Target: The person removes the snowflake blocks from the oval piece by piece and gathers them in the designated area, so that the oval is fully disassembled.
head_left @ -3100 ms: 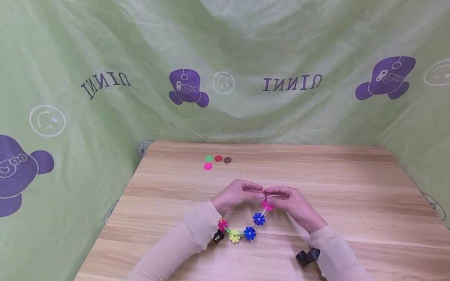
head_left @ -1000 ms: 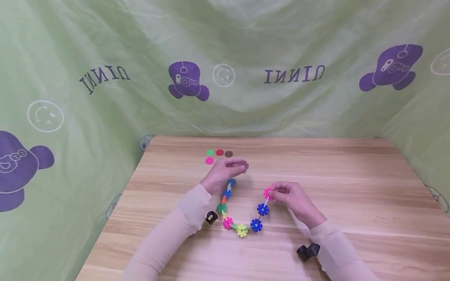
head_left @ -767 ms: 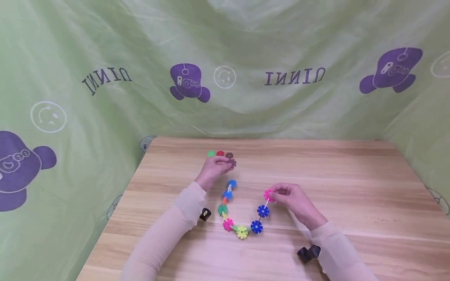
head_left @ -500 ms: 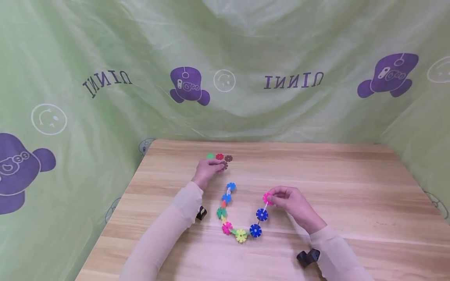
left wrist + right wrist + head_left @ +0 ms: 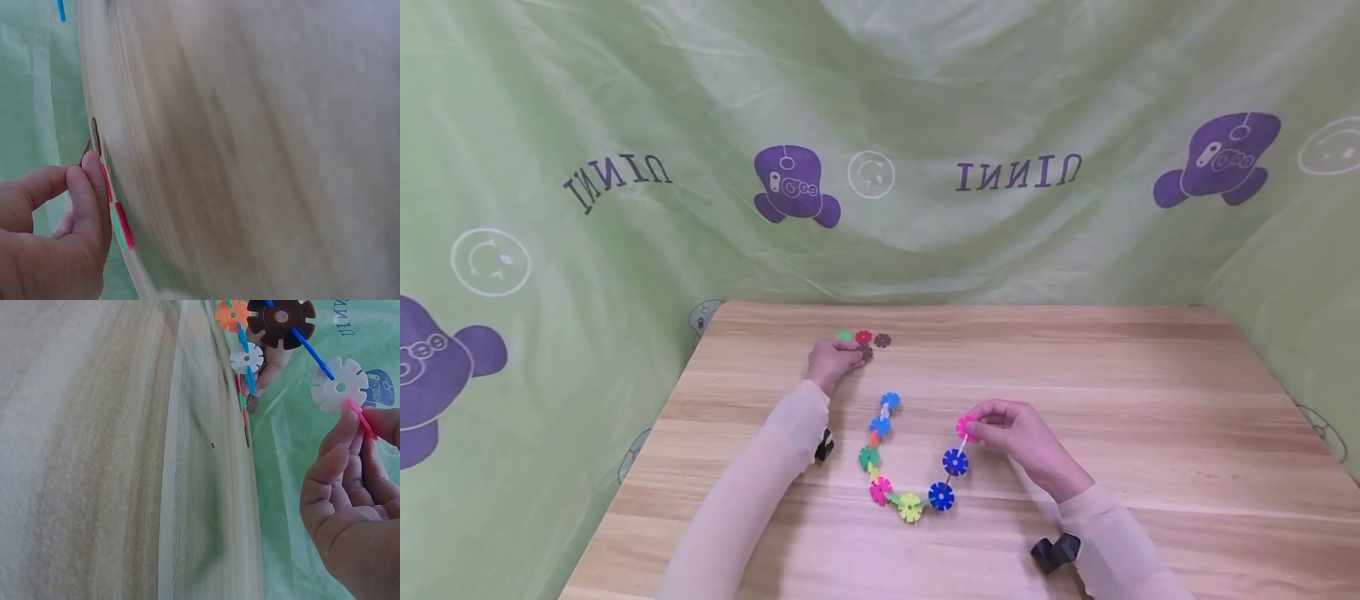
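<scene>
My left hand (image 5: 833,364) pinches a brown snowflake disc (image 5: 867,353) between thumb and fingers, close by the loose discs at the back left. With thumb and fingertips, my right hand (image 5: 1018,435) grips a pink snowflake disc (image 5: 964,428) at the right end of a chain of interlocked discs. That chain curves in a U through blue discs (image 5: 955,462), a yellow disc (image 5: 911,508) and a green disc (image 5: 869,458) to a light blue disc (image 5: 890,401). In the right wrist view, a white disc (image 5: 339,386) is slotted onto the pink one.
Loose on the wooden table (image 5: 1150,400) lie a green disc (image 5: 844,336), a red disc (image 5: 863,337) and another brown disc (image 5: 882,340). A pink loose disc (image 5: 125,226) shows in the left wrist view, hidden by my hand from above. A green curtain (image 5: 925,250) surrounds the table.
My hands were together at the pink end of the chain. The left has since moved away leftward to the loose discs, carrying the brown disc. My right hand keeps hold of the pink one.
</scene>
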Demonstrator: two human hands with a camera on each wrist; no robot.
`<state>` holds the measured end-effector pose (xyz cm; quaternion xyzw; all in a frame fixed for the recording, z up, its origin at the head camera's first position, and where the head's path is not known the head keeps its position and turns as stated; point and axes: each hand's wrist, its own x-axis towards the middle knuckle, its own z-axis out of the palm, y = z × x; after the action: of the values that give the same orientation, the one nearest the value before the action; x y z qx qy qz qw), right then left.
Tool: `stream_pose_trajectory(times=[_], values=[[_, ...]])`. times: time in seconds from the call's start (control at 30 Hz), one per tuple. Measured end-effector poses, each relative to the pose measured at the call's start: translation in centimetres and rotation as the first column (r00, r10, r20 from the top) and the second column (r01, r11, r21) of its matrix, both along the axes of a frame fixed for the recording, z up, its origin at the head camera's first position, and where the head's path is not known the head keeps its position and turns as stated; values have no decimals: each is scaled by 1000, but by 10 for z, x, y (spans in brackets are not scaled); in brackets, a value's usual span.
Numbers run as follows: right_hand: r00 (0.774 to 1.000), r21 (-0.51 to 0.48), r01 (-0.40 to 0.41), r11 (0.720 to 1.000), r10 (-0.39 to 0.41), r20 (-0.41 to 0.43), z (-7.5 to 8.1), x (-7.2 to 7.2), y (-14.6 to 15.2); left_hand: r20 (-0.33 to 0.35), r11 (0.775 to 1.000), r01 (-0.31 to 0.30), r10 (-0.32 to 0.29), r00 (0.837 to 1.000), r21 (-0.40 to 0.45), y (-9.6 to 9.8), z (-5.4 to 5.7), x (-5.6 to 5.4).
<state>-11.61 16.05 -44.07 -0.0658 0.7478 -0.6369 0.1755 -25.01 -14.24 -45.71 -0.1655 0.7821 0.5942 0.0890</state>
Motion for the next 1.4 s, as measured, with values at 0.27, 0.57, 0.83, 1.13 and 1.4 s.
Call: stream_pose_trajectory(times=[0.27, 0.57, 0.83, 1.13, 1.4], values=[[1000, 2, 3, 1000, -3, 5, 0, 0, -1, 1, 998, -6, 6, 1000, -56, -2, -2, -2], [1000, -33, 17, 999, -17, 3, 1, -2, 0, -5, 986, -12, 11, 1000, -165, -5, 3, 0], [999, -18, 36, 999, -36, 31, 1, -1, -1, -58, 993, 64, -70, 996, -100, -2, 10, 13], [999, -23, 47, 999, -47, 11, 3, -4, 4, -130, 873, 484, -487, 863, -62, 49, 45, 52], [1000, -19, 24, 1000, -24, 9, 4, -2, 4, -52, 764, 644, -645, 762, -49, 76, 49, 81]])
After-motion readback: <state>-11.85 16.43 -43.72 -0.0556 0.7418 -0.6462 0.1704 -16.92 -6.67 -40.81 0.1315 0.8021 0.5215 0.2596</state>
